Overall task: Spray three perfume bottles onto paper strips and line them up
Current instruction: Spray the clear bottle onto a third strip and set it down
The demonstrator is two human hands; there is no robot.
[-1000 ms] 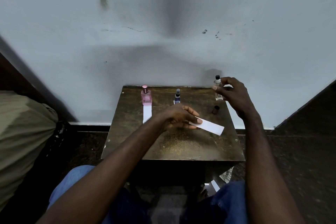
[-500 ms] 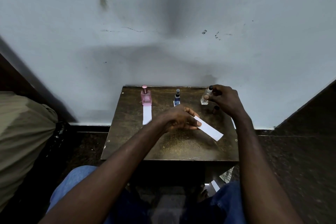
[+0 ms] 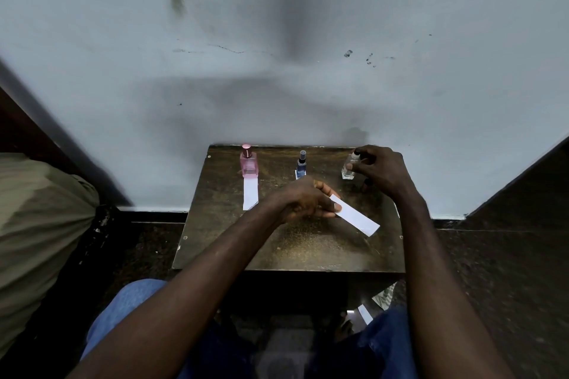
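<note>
Head view: I see right hand [image 3: 380, 171] gripping clear bottle [image 3: 349, 168], lowered back to worktop [image 3: 292, 249], rear right.
Left hand [image 3: 303, 200]: pinching strip [image 3: 355, 218] above mid-worktop.
Meaning: third spray likely done; strip placement left.

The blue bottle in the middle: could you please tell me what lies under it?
The far end of a white paper strip shows at the base of the blue bottle. The left hand covers the rest; whether the strip reaches beneath the bottle cannot be told.
</note>
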